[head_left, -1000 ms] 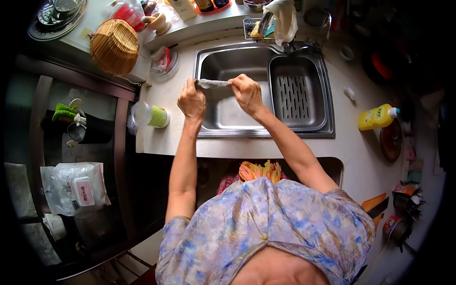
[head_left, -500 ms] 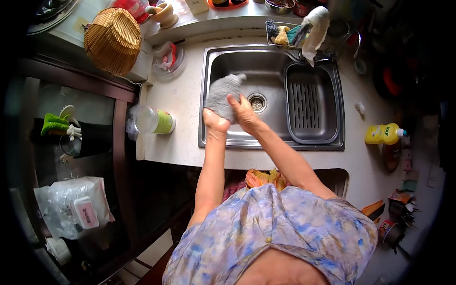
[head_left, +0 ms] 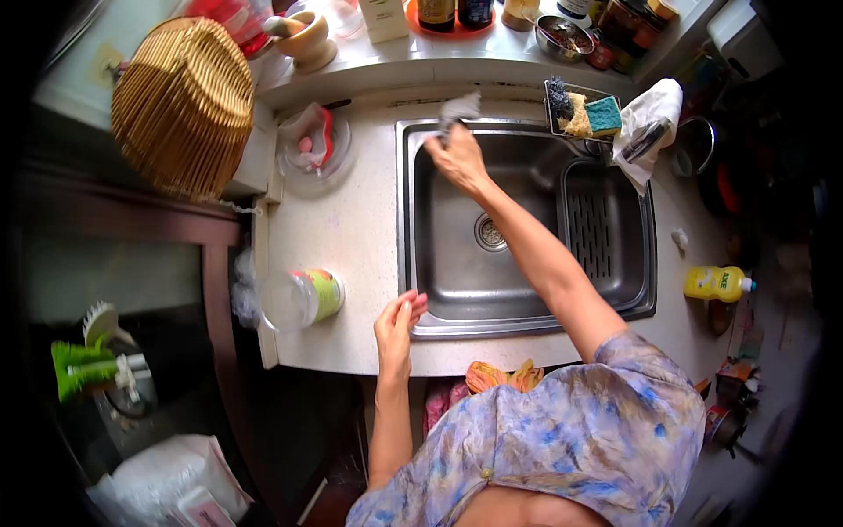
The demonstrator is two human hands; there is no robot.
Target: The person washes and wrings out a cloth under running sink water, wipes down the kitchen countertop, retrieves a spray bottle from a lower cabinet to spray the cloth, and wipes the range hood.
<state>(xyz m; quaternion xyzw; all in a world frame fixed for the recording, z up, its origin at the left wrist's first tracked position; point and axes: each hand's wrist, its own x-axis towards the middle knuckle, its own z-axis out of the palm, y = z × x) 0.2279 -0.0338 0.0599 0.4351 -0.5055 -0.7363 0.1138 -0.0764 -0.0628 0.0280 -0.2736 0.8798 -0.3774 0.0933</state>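
Item, one grey cloth [head_left: 460, 106], gathered in the right hand [head_left: 457, 158] at the far left edge of a steel sink [head_left: 461, 283]; the cloth was blurred, and whether it touched the rim could not be told. Item, the left hand [head_left: 400, 321], holding nothing, fingers loosely extended and close together, at the near left corner of the sink. Set in the basin: a round drain [head_left: 490, 232], with a slotted tray [head_left: 590, 237] along the right side. Behind that tray: a wire rack [head_left: 584, 138] bearing a dark scourer [head_left: 557, 97], a yellow sponge [head_left: 577, 114] and a green sponge [head_left: 602, 115], with a white cloth [head_left: 659, 110] draped just beside it. On the counter [head_left: 373, 206], left of the sink: a clear jar [head_left: 285, 300] with a green label, and, farther back, a clear round container [head_left: 338, 167]. To the right of the sink: a yellow bottle [head_left: 711, 283]. On the ledge behind: a mortar [head_left: 314, 53] with its pestle [head_left: 281, 26], and a metal bowl [head_left: 562, 48]. At the far left: a slatted basket [head_left: 184, 105], ribbed and tan.
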